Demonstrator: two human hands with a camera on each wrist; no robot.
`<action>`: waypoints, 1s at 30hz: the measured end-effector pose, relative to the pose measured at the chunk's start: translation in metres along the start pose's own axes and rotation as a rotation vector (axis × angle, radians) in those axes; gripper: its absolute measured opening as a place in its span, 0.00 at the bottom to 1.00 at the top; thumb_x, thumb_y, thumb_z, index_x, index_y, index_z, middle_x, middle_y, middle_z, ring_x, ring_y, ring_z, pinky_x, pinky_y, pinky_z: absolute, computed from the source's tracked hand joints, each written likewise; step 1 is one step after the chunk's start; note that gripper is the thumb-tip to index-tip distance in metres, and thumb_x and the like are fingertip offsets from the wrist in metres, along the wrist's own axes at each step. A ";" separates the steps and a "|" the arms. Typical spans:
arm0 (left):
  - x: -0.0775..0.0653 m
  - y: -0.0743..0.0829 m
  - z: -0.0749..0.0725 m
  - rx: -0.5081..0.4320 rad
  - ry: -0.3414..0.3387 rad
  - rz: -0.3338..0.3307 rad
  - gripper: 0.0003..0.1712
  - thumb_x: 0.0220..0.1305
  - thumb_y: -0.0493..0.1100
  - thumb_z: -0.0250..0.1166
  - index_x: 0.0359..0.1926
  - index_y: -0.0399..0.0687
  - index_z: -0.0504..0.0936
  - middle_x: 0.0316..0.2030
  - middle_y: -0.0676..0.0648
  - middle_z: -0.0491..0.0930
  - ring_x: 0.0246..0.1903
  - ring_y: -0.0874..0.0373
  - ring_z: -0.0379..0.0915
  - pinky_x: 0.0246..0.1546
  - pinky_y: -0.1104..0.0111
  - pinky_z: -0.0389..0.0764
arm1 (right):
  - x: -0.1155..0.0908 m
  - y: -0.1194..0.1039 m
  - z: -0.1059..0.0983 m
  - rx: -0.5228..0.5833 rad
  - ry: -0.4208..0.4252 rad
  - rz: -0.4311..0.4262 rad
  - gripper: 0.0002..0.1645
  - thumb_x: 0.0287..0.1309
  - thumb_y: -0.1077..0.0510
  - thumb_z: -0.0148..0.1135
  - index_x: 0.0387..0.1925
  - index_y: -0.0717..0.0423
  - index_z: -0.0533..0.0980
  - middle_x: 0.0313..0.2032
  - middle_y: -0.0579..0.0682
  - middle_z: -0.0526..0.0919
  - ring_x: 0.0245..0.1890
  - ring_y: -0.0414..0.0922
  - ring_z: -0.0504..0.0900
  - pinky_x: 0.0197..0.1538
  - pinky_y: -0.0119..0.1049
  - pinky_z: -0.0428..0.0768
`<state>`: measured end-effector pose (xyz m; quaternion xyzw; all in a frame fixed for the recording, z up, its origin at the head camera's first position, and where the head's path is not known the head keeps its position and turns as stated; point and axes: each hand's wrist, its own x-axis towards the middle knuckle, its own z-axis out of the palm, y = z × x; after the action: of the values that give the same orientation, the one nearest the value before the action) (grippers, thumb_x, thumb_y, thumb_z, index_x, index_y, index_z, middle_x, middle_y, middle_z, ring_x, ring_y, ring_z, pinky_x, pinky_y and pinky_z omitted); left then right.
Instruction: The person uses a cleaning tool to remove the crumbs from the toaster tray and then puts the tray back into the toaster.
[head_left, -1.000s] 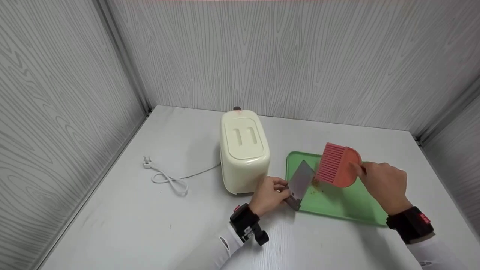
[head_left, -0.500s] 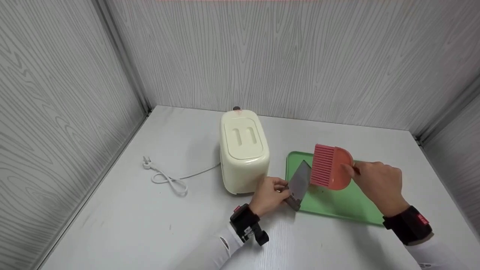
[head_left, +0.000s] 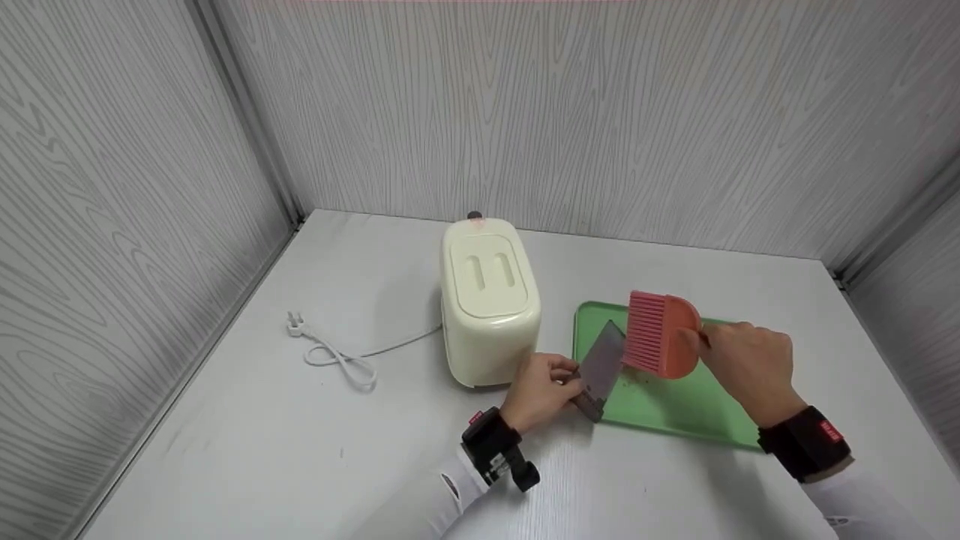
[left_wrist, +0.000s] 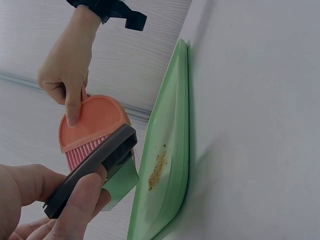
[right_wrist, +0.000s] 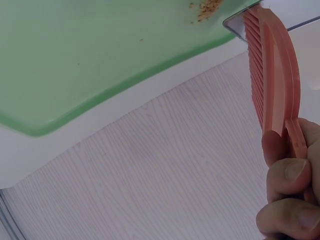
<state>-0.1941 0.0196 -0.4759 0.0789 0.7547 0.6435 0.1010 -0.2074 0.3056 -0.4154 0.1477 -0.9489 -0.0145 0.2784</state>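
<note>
My left hand (head_left: 541, 391) pinches the dark end of a crumb tray (head_left: 602, 361), a thin shiny metal sheet tilted over the left part of a green tray (head_left: 690, 416). In the left wrist view its dark handle (left_wrist: 90, 170) lies between thumb and fingers. My right hand (head_left: 750, 367) grips the short handle of an orange hand brush (head_left: 681, 337) with reddish bristles (head_left: 645, 330). These bristles meet the metal sheet's right edge in the head view. A small patch of brown crumbs (left_wrist: 158, 170) lies on the green tray.
A cream toaster (head_left: 491, 322), lid on top, stands left of the green tray, close behind my left hand. Its white cord (head_left: 341, 358) loops on the white table, ending in a plug (head_left: 295, 325). Grey wood-grain panels (head_left: 525, 112) enclose the back and sides.
My right hand has brought the brush leftward, up to the crumb tray's right edge, covering part of the crumbs in the head view. The left hand and crumb tray have hardly moved.
</note>
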 end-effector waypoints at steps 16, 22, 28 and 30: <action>0.001 0.000 0.001 0.004 -0.006 0.005 0.14 0.64 0.31 0.70 0.50 0.31 0.86 0.44 0.38 0.92 0.37 0.59 0.90 0.33 0.72 0.91 | -0.004 0.011 0.018 -0.023 0.074 0.005 0.38 0.65 0.49 0.72 0.12 0.49 0.55 0.14 0.42 0.50 0.17 0.40 0.49 0.21 0.33 0.43; 0.001 0.000 0.001 -0.008 -0.013 -0.006 0.14 0.64 0.31 0.70 0.50 0.31 0.86 0.45 0.37 0.91 0.38 0.58 0.90 0.35 0.72 0.91 | -0.006 0.014 0.021 -0.023 0.143 -0.003 0.37 0.64 0.51 0.73 0.12 0.49 0.56 0.13 0.42 0.51 0.17 0.39 0.47 0.22 0.32 0.41; 0.001 -0.001 0.000 -0.013 0.005 0.003 0.12 0.64 0.31 0.70 0.49 0.32 0.86 0.43 0.38 0.91 0.35 0.60 0.88 0.33 0.72 0.91 | -0.006 0.020 0.020 -0.027 0.198 0.011 0.36 0.64 0.52 0.72 0.11 0.52 0.59 0.10 0.46 0.56 0.15 0.40 0.48 0.21 0.33 0.40; 0.001 -0.001 0.000 -0.009 0.009 0.008 0.12 0.64 0.32 0.69 0.48 0.32 0.87 0.42 0.38 0.91 0.35 0.61 0.87 0.33 0.72 0.90 | -0.005 0.022 0.020 -0.026 0.204 0.023 0.35 0.64 0.52 0.72 0.11 0.53 0.59 0.09 0.47 0.57 0.15 0.40 0.49 0.21 0.33 0.41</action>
<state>-0.1948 0.0195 -0.4770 0.0785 0.7519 0.6476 0.0955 -0.2196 0.3273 -0.4323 0.1340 -0.9171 -0.0086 0.3754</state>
